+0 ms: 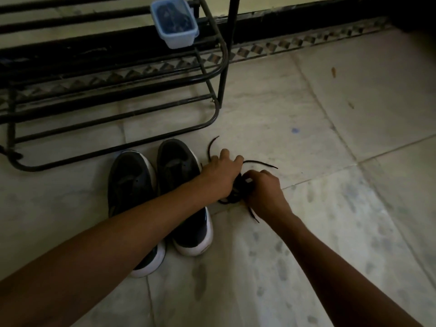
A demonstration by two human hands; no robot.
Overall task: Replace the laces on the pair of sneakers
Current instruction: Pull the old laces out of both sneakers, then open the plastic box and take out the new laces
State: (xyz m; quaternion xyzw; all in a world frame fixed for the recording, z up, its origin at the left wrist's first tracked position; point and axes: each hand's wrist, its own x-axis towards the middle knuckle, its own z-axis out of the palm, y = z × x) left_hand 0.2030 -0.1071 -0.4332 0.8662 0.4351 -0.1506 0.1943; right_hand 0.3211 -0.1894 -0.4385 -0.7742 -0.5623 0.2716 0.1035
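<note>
A pale tiled floor [330,114] fills the dim view, edged at the far side by a strip of diamond-pattern tiles [295,43] and a black skirting board [306,17]. At the upper left stands a black metal shoe rack [113,76], and a small light-blue plastic box [175,24] with something dark inside sits on one of its upper bars, near its right end. Just in front of the rack, a pair of dark sneakers with white soles stands side by side on the floor, toes toward the rack: the left sneaker [129,175] sits slightly nearer the person, with the right sneaker [177,166] touching it or very nearly so. The light is too dim to tell whether either shoe has a lace threaded through it. The left forearm crosses over the heels of both shoes, and the left hand [219,173] reaches just past the right sneaker, its fingers curled down over a bundle of black laces [236,187] lying on the floor beside that shoe. Loose ends stick out beyond the hand, one curving up toward the rack, one stretching right, and one trailing back toward the person. The right hand [264,190] meets the bundle from the other side, fingers bent tight and pinching the laces, close against the left hand.
</note>
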